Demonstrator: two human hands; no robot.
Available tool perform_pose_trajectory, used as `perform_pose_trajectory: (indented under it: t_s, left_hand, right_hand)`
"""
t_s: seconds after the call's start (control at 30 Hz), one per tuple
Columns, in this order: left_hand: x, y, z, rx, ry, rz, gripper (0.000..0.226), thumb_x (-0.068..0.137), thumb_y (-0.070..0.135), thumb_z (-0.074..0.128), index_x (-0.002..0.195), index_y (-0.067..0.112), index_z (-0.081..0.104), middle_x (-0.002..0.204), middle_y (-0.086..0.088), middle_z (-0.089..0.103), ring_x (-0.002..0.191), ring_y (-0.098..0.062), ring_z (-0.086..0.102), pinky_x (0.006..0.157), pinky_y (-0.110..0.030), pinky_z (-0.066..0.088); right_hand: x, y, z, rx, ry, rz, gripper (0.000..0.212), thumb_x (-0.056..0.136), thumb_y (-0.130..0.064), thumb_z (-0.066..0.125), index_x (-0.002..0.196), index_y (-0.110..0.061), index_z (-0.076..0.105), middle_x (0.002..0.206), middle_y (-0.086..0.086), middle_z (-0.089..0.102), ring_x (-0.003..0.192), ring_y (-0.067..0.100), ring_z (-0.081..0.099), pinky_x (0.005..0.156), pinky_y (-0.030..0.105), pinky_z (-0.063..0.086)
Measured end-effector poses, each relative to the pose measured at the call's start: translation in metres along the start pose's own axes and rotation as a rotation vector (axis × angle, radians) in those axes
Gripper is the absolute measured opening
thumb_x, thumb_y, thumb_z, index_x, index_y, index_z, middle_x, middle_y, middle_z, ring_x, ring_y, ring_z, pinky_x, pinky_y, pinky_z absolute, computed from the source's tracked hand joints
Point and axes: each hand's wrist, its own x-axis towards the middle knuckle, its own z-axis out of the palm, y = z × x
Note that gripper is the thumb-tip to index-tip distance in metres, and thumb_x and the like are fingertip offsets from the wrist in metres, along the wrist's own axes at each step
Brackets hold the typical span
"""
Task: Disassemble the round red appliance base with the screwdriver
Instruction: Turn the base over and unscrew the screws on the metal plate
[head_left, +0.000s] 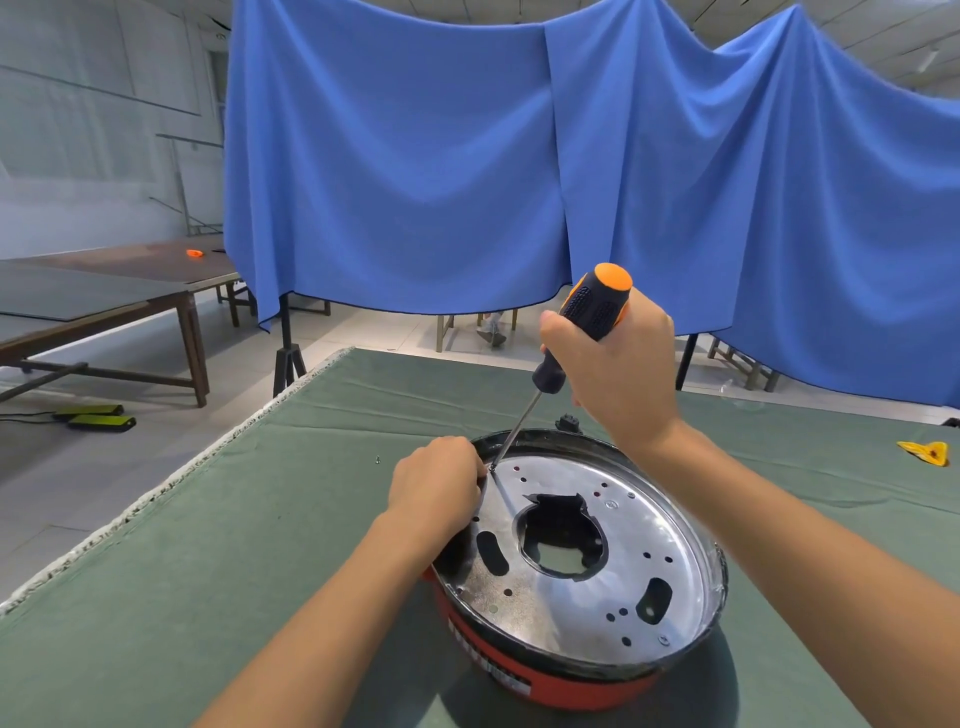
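- The round red appliance base (524, 670) is set on the green-covered table (182, 571), at the near right of its surface, with a shiny perforated metal plate (623, 571) seated inside its black rim.
- A large irregular opening (563, 540) is cut in the middle of the plate, and smaller slots and holes are scattered around it.
- The screwdriver (582, 332), with a black and orange handle, is gripped by the right hand (618, 364), whose fingers are curled round the handle.
- The tool is held tilted, handle up and to the right, and its thin shaft (514, 431) is run down to the left so that the tip is set at the far left edge of the plate.
- The left hand (441, 483) is rested on the left rim of the base, its fingers curled and bunched just beside the tip; whether something is pinched there cannot be told.
- A small screw (377, 459) is seen on the cloth, left of the base and apart from it.
- A crumpled yellow item (924, 452) is lain at the right edge of the table.
- A blue cloth (467, 156) is hung behind the table, and a brown wooden table (130, 280) is placed at the far left.
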Motion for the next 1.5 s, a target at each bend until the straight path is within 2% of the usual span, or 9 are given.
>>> perform_pose_trajectory:
  t_s: [0.27, 0.4, 0.5, 0.7, 0.9, 1.1, 1.3, 1.37, 1.5]
  left_hand:
    - [-0.002, 0.001, -0.002, 0.007, -0.007, 0.0, 0.037, 0.079, 0.005, 0.048, 0.104, 0.023, 0.07, 0.108, -0.006, 0.064, 0.098, -0.033, 0.06, 0.069, -0.03, 0.037]
    - [-0.003, 0.003, -0.003, 0.012, -0.022, 0.002, 0.036, 0.078, 0.004, 0.046, 0.1, 0.02, 0.07, 0.105, -0.007, 0.064, 0.095, -0.034, 0.059, 0.067, -0.03, 0.036]
    - [0.0, 0.003, -0.002, -0.003, -0.026, -0.008, 0.032, 0.079, 0.005, 0.045, 0.094, 0.018, 0.071, 0.104, -0.007, 0.064, 0.09, -0.034, 0.058, 0.066, -0.031, 0.038]
    - [0.003, 0.003, -0.004, -0.069, -0.026, -0.028, 0.024, 0.088, 0.012, 0.045, 0.103, 0.014, 0.064, 0.114, -0.005, 0.053, 0.1, -0.029, 0.055, 0.079, -0.037, 0.044]
    - [0.029, 0.016, -0.014, -0.241, -0.002, -0.081, 0.029, 0.096, 0.023, 0.044, 0.122, 0.011, 0.047, 0.111, -0.009, 0.061, 0.102, -0.032, 0.056, 0.077, -0.037, 0.043]
    - [0.04, 0.02, -0.002, -0.65, 0.059, -0.139, 0.029, 0.094, 0.025, 0.045, 0.082, 0.01, 0.068, 0.08, 0.001, 0.071, 0.084, -0.021, 0.064, 0.083, -0.038, 0.05]
    - [0.039, 0.016, 0.003, -0.595, 0.102, -0.09, 0.03, 0.094, 0.034, 0.051, 0.08, 0.016, 0.071, 0.077, 0.005, 0.072, 0.077, -0.017, 0.065, 0.077, -0.034, 0.051]
    - [0.038, 0.017, 0.005, -0.557, 0.124, -0.087, 0.028, 0.094, 0.037, 0.053, 0.081, 0.021, 0.072, 0.077, 0.007, 0.072, 0.077, -0.015, 0.064, 0.074, -0.031, 0.05]
    - [0.034, 0.017, 0.006, -0.519, 0.165, -0.072, 0.018, 0.091, 0.036, 0.056, 0.088, 0.025, 0.07, 0.083, 0.006, 0.07, 0.082, -0.018, 0.063, 0.072, -0.03, 0.048]
  right_hand:
    - [0.001, -0.004, 0.007, -0.009, -0.031, -0.036, 0.022, 0.066, -0.02, 0.056, 0.058, -0.017, 0.037, 0.05, 0.005, 0.042, 0.05, 0.014, 0.035, 0.045, 0.023, 0.035]
    - [0.02, -0.005, 0.012, -0.034, -0.14, 0.122, 0.025, 0.066, -0.027, 0.055, 0.061, -0.008, 0.039, 0.055, 0.017, 0.052, 0.049, 0.033, 0.053, 0.042, 0.035, 0.043]
    - [0.042, -0.001, 0.017, -0.039, -0.24, 0.228, 0.025, 0.073, -0.022, 0.059, 0.06, -0.014, 0.039, 0.048, 0.005, 0.05, 0.038, 0.024, 0.058, 0.034, 0.022, 0.036]
    - [0.08, 0.01, 0.016, -0.064, -0.472, 0.47, 0.018, 0.08, -0.021, 0.064, 0.085, -0.011, 0.05, 0.074, 0.008, 0.063, 0.04, 0.019, 0.063, 0.035, 0.02, 0.044]
    - [0.082, -0.001, 0.029, -0.199, -0.447, 0.413, 0.019, 0.072, -0.024, 0.065, 0.079, -0.013, 0.051, 0.074, 0.008, 0.068, 0.048, 0.024, 0.065, 0.049, 0.031, 0.056]
    - [0.077, -0.019, 0.048, -0.323, -0.502, 0.375, 0.026, 0.076, -0.039, 0.063, 0.088, -0.017, 0.054, 0.081, 0.002, 0.068, 0.065, 0.023, 0.07, 0.074, 0.039, 0.058]
    - [0.094, -0.037, 0.041, -0.767, -0.386, -0.018, 0.045, 0.083, -0.043, 0.061, 0.108, -0.015, 0.038, 0.079, 0.0, 0.058, 0.065, 0.026, 0.053, 0.05, 0.028, 0.026]
    - [0.096, -0.043, 0.038, -0.952, -0.396, -0.122, 0.033, 0.086, -0.04, 0.058, 0.091, -0.011, 0.043, 0.066, 0.0, 0.046, 0.054, 0.02, 0.041, 0.047, 0.028, 0.02]
    - [0.101, -0.056, 0.039, -1.201, -0.5, -0.095, 0.045, 0.092, -0.049, 0.045, 0.064, -0.015, 0.045, 0.064, 0.001, 0.046, 0.051, 0.018, 0.04, 0.048, 0.026, 0.022]
